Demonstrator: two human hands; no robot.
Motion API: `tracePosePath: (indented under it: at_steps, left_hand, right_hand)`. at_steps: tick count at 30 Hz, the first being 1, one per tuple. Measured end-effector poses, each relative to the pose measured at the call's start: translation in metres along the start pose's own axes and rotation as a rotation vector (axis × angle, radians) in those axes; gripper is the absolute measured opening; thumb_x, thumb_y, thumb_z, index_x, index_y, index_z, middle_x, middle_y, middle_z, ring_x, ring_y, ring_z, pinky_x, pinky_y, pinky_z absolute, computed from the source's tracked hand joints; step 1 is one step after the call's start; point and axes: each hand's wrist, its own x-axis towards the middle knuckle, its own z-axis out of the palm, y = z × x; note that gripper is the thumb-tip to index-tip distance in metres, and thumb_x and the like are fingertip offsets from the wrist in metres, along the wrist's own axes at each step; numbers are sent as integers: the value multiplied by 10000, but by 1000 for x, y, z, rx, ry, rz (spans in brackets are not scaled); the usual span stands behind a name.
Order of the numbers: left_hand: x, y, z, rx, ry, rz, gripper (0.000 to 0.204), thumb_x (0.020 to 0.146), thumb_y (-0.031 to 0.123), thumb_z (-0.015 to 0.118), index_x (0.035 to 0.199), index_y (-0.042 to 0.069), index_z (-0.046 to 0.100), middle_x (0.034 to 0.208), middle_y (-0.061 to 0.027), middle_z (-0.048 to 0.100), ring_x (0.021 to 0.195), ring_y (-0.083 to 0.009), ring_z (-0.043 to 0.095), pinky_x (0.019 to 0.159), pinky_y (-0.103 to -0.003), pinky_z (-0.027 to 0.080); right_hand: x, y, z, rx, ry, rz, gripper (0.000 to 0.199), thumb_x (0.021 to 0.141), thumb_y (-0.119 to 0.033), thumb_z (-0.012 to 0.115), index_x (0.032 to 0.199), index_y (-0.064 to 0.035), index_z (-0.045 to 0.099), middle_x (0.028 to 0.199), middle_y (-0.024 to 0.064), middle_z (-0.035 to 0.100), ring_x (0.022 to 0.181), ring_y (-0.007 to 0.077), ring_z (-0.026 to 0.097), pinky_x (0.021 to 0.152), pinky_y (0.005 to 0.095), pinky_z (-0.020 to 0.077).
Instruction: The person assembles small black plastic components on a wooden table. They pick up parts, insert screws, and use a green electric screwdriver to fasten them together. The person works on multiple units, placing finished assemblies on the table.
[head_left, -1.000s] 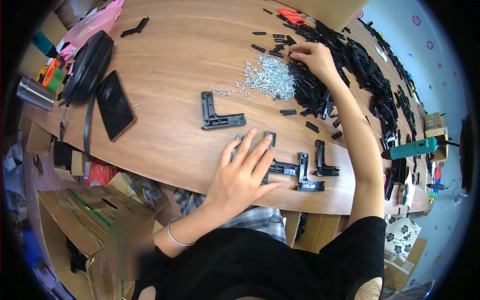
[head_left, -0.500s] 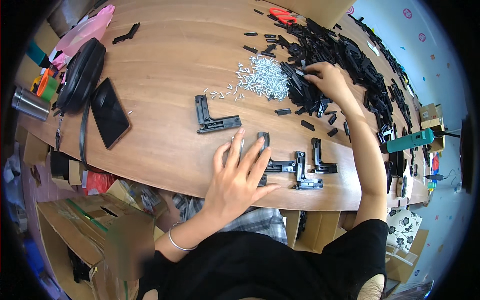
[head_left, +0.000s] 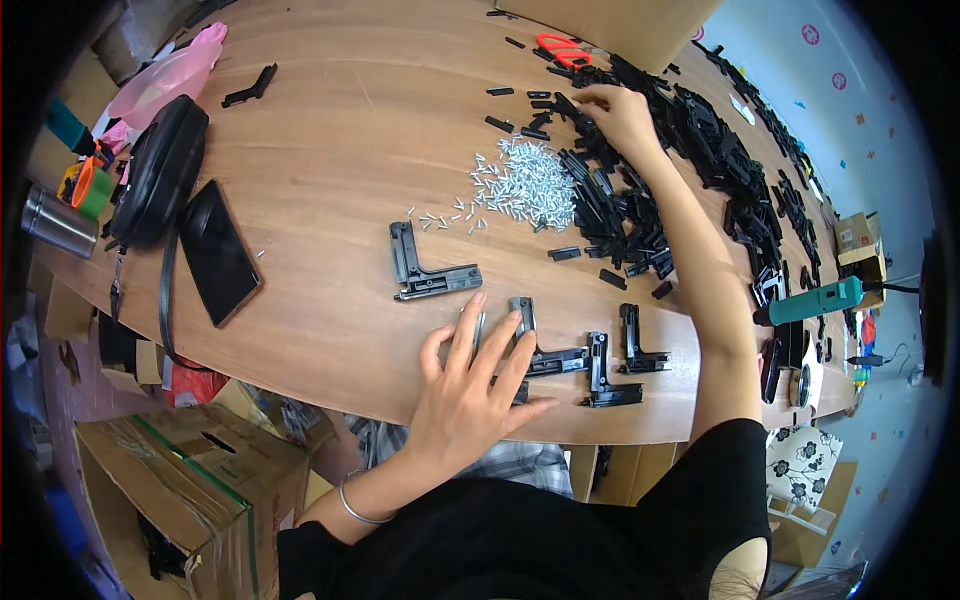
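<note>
My left hand (head_left: pixel 470 400) lies with its fingers spread over the near part of the table, partly covering L-shaped black plastic parts. One such L-shaped part (head_left: pixel 527 312) shows beyond its fingertips, and a slim silvery piece peeks out between two fingers. Farther off, my right hand (head_left: pixel 620 115) reaches to the far left side of a heap of black plastic parts (head_left: pixel 705 135). Its thumb and forefinger close on a black plastic part (head_left: pixel 565 104) at the heap's edge. Another L-shaped part (head_left: pixel 437 280) lies ahead of my left hand; more L-shaped parts (head_left: pixel 600 375) lie to its right.
A pile of small silver screws (head_left: pixel 525 185) lies left of the black heap. Red-handled scissors (head_left: pixel 563 50) rest behind it. A teal electric screwdriver (head_left: pixel 815 300) hangs in at the right. On the left are a phone (head_left: pixel 218 255), a black case (head_left: pixel 160 175) and a steel cup (head_left: pixel 60 220).
My right hand has moved from the parts beside the screws to the far left of the black heap. My left hand keeps its place over the parts. The view has tilted slightly.
</note>
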Motion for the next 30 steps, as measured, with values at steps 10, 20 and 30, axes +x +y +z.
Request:
tracePosePath:
  at_steps: [10,20,30]
  left_hand:
    - [-4,-2,5,-21,43,-20,637,635,471,734,1082,48,569,1193,-103,520,1218,-352,385,897,-475,280]
    - [-3,0,3,6,69,5,621,644,467,719,1068,37,577,1161,-116,535,1203,-351,392,892,-475,286]
    - [-4,-1,4,24,99,6,620,644,475,715,1059,35,582,1145,-112,545,1198,-342,401,894,-470,285]
  right_hand:
    - [34,5,25,37,-174,227,291,663,-179,736,924,-59,693,867,114,675,815,228,645,772,310,489]
    - [14,2,-18,243,-374,177,254,722,-101,661,967,-38,675,881,80,674,812,139,615,751,259,464]
    - [40,0,46,-263,-123,-360,329,686,9,575,1004,-48,635,839,170,644,812,303,620,766,373,486]
